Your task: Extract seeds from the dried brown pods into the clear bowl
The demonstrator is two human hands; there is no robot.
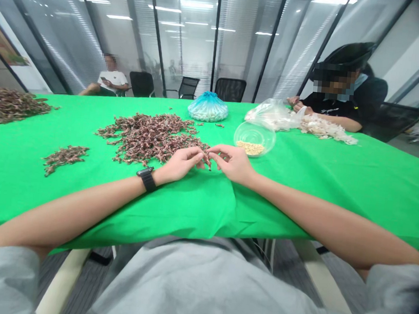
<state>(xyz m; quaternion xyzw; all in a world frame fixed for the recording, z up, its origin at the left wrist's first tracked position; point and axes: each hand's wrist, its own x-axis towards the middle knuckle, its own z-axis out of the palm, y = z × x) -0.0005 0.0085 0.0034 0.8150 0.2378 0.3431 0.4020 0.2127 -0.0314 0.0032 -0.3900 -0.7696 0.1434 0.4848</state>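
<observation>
My left hand (184,164) and my right hand (234,163) meet just above the green cloth, fingertips almost touching. Between them is a small, dried, reddish-brown piece (208,162), pinched by both hands; its exact kind is too small to make out. Right behind my left hand spreads a big heap of similar dried brown pieces (152,135). Beyond my right hand, a clear plastic bowl (266,135) is tipped towards me, with small pale-yellow bits (250,148) in its lower part. A dark watch (147,178) is on my left wrist.
A small brown pile (64,158) lies to the left, a larger one (8,105) at the far left. Farther back stand a knotted blue-tinted bag (208,107) and a clear bag (272,114) beside pale scraps (325,128). One person (335,97) works at right; another (112,79) sits far left.
</observation>
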